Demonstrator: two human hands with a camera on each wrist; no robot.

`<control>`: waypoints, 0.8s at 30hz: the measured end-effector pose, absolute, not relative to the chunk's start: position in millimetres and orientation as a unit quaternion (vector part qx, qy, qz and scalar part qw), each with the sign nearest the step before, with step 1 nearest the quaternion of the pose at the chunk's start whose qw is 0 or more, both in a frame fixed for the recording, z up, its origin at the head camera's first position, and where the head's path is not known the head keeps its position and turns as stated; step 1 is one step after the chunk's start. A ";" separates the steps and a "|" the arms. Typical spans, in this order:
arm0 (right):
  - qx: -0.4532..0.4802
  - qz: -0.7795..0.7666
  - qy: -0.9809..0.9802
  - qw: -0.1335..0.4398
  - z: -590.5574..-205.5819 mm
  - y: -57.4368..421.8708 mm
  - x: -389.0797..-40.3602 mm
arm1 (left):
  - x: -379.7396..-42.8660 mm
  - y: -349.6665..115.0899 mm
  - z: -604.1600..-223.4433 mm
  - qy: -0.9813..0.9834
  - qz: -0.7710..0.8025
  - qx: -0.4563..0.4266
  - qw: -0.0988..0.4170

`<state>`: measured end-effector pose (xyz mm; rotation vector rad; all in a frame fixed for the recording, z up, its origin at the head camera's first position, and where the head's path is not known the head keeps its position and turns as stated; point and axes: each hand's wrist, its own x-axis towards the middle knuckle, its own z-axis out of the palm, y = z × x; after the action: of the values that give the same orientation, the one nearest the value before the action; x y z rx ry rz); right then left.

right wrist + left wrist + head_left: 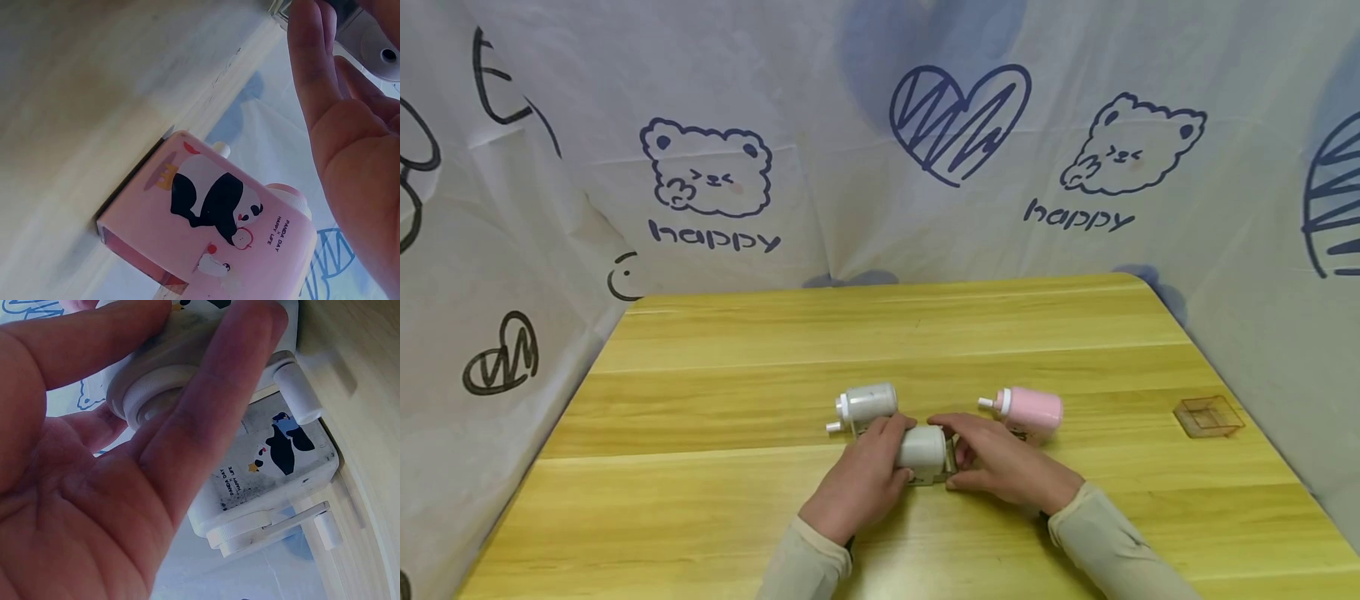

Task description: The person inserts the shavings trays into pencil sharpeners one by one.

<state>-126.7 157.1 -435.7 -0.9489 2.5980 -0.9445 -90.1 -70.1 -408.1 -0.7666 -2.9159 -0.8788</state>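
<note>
My left hand (pixel 868 471) grips a white crank pencil sharpener (pixel 921 447) from its left side, fingers over the body. In the left wrist view the fingers pass around its dial, with the crank knob (pixel 300 394) showing beyond them. My right hand (pixel 1007 462) is at the sharpener's right end, thumb and fingers about a smoky clear drawer (pixel 951 458). The right wrist view shows just part of this drawer at the top, beside a round hole in the white body (pixel 372 47). Both hands hide parts of the sharpener.
Behind the left hand is a second whitish sharpener (pixel 871 402), printed with a panda. A pink panda sharpener (pixel 1036 408) stands behind the right hand. Farther right, a small reddish clear box (pixel 1208 417) lies near the edge of the wooden table (pixel 737 333). Printed cloth hangs around it.
</note>
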 end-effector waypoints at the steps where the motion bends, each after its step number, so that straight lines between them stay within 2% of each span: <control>1: -0.322 -0.322 0.883 0.110 -435.6 156.7 -126.7 | -90.2 -70.2 -407.9 -0.929 -0.279 -0.244 0.001; 24: -0.331 -0.328 0.879 0.097 -436.9 149.4 -130.2 | -90.1 -70.2 -408.8 -0.931 -0.268 -0.249 0.009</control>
<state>-130.2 149.4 -436.9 -0.9802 2.6034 -0.9715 -90.1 -70.2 -408.8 -0.7775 -2.9072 -0.8388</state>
